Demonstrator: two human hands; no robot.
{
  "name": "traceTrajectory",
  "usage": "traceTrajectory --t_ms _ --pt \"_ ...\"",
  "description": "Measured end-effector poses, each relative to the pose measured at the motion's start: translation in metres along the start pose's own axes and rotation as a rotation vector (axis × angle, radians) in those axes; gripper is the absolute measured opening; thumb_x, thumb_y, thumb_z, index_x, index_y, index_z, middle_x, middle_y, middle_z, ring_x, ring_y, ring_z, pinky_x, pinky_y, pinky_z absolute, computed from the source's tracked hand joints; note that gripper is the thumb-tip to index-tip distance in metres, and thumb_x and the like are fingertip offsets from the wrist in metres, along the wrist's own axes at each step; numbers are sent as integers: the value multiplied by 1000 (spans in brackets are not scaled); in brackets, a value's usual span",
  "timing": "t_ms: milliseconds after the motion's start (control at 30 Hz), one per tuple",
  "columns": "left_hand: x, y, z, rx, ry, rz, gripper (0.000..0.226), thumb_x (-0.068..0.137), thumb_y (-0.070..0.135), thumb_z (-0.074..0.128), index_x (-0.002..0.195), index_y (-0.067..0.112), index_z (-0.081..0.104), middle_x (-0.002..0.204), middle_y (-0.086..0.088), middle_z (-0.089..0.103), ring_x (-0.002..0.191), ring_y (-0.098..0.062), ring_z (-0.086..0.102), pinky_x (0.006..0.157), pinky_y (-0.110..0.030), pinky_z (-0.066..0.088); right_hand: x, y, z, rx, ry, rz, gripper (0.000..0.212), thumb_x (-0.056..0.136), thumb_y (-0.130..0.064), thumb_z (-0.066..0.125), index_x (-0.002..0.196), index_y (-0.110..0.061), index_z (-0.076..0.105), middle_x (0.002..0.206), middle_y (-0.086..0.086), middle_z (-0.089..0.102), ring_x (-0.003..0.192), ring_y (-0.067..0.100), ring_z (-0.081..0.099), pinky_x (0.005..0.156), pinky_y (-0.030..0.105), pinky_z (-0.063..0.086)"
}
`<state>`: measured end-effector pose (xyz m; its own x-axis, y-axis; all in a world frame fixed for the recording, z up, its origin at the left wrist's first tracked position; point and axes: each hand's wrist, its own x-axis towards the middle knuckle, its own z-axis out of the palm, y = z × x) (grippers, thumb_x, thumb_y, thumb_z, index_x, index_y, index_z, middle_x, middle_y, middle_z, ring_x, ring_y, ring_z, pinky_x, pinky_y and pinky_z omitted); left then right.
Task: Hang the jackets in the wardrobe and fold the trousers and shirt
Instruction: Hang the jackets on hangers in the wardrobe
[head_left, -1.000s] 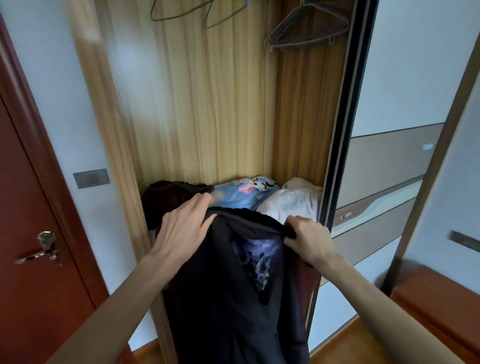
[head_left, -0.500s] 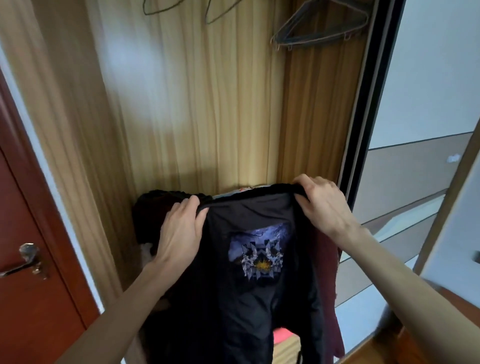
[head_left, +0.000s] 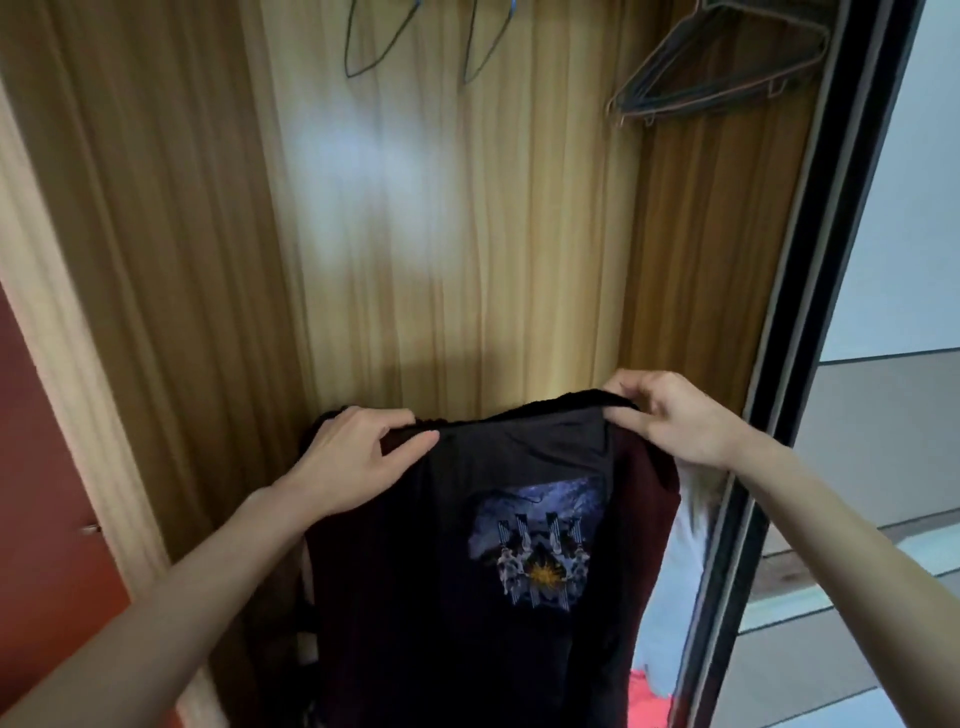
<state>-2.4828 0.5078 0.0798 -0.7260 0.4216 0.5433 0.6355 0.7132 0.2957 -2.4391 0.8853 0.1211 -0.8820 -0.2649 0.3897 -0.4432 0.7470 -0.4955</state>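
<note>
Wardrobe (head_left: 467, 234): wood-grain back and side walls fill most of the view, with a dark sliding-door frame (head_left: 810, 312) running down its right edge.
Hangers: two thin wire hangers (head_left: 374, 47) hang at the top near the middle; a bunch of darker hangers (head_left: 722, 73) hangs in the top right corner of the wardrobe.
Shirt (head_left: 467, 597): a black garment with a blue and white print (a small yellow burst at its centre) is held up in front of the lower part of the wardrobe, its top edge stretched level between the two hands and the rest hanging down out of view.
Left hand (head_left: 358, 457): fingers curled over the left end of the shirt's top edge, thumb in front, gripping the cloth.
Right hand (head_left: 670, 415): fingers and thumb pinch the right end of the top edge, slightly higher than the left.
Other cloth: a white item (head_left: 675, 597) and something bright pink-red (head_left: 649, 699) show low at the right, between the shirt and the door frame.
Door: a reddish-brown panel (head_left: 36, 493) at the left edge.
</note>
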Motion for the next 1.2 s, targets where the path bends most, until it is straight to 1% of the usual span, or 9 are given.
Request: traceTrajectory --t_ms 100,167,300,433,633,800,1000,1133,1200 --pt "12 16 -8 169 85 -52 52 97 72 42 87 29 69 52 4 59 51 -9 59 60 -34 52 14 8 -14 77 -50 -49 12 99 -19 70 88 -16 71 88 7 75 79 24 68 84 49 55" --pt "19 30 -14 282 181 -91 49 101 61 48 93 18 72 48 6 55 51 -14 59 61 -37 55 24 13 -20 132 -70 -70 9 97 -18 72 90 -15 74 91 4 78 85 23 73 89 50 55" --pt "32 46 -25 346 290 -142 49 101 61 47 79 23 68 46 6 51 50 -15 54 58 -37 53 44 19 -31 196 -102 -121 11 96 -21 74 97 -11 77 97 3 80 96 39 74 96 57 55" --pt "49 54 -39 310 323 -200 60 97 72 40 62 27 57 52 3 56 56 -15 57 60 -34 50 61 21 -33 263 -108 -160 13 95 -22 75 88 -11 76 87 8 78 77 19 68 78 43 54" --pt "56 55 -50 236 415 -263 65 94 75 40 63 18 48 55 -3 56 58 -20 55 59 -31 46 77 10 -36 235 -101 -235 17 98 -23 72 81 -20 72 79 8 70 60 16 54 57 29 37" --pt "68 56 -62 190 525 -240 61 98 65 50 58 20 44 52 -5 53 54 -21 53 57 -32 44 97 -4 -35 88 -146 -217 14 96 -24 73 82 -22 72 85 4 74 58 5 59 56 24 42" --pt "93 67 -87 157 596 -225 58 100 59 53 58 19 46 54 -8 55 55 -22 51 56 -30 37 133 -17 -26 -61 -137 -220 32 76 -51 69 75 -19 65 64 -2 59 60 8 51 63 42 48" --pt "107 72 -105 173 601 -209 59 101 56 55 54 22 42 47 1 44 51 -18 45 61 -34 47 155 -35 -21 -78 -197 -230 22 82 -35 79 79 -17 66 66 -9 58 62 6 52 62 35 44" --pt "115 71 -116 188 572 -219 59 101 57 54 56 21 45 48 2 45 52 -19 47 64 -35 50 169 -53 -22 -127 -239 -194 19 87 -24 78 98 -12 69 86 -3 71 79 10 64 73 35 52"
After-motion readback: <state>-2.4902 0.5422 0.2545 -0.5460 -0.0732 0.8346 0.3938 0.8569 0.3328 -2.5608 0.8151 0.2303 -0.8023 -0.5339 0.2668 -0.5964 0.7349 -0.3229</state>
